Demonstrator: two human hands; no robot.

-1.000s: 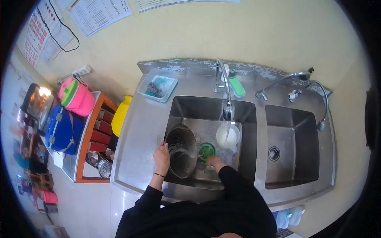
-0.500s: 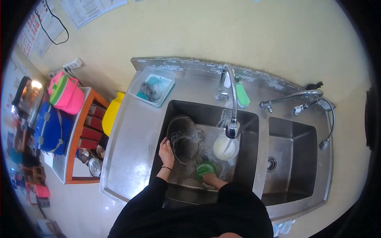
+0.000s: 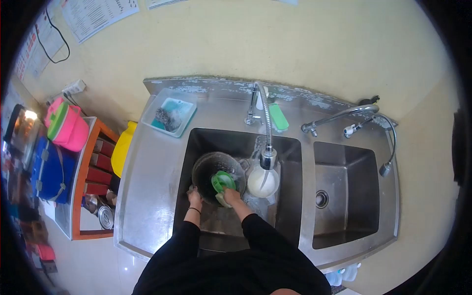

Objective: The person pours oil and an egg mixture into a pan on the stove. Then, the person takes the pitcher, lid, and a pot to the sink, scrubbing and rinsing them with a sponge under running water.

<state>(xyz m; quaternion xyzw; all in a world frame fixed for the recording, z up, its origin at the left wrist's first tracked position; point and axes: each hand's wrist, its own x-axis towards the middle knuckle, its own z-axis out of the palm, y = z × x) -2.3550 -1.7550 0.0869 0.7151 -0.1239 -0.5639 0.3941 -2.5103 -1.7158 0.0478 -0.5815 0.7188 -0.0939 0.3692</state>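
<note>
Left hand (image 3: 194, 198): you gripped the pot (image 3: 202, 169) at near left.
Right hand (image 3: 232, 197): you pinched the green piece (image 3: 222, 180) just ahead, in or over the pot.

Bright, fairly even indoor light covers the smooth pale-yellow wall (image 3: 319, 54). White glare spreads along the front-left part of the silver stainless-steel table (image 3: 142, 196), and small glints show on the pale, glossy floor (image 3: 105, 260). A warm yellow-white light (image 3: 30, 115) flares at far left. Deep shade darkens the walls of the two rectangular steel sinks (image 3: 290, 167), and inside the dark, round pot (image 3: 202, 169) detail is hard to make out. Wide-angle distortion bows straight edges; black surrounds the rounded view. Far-left clutter looks smeared, and print on the white paper sheets (image 3: 98, 17) is unreadable.
</note>
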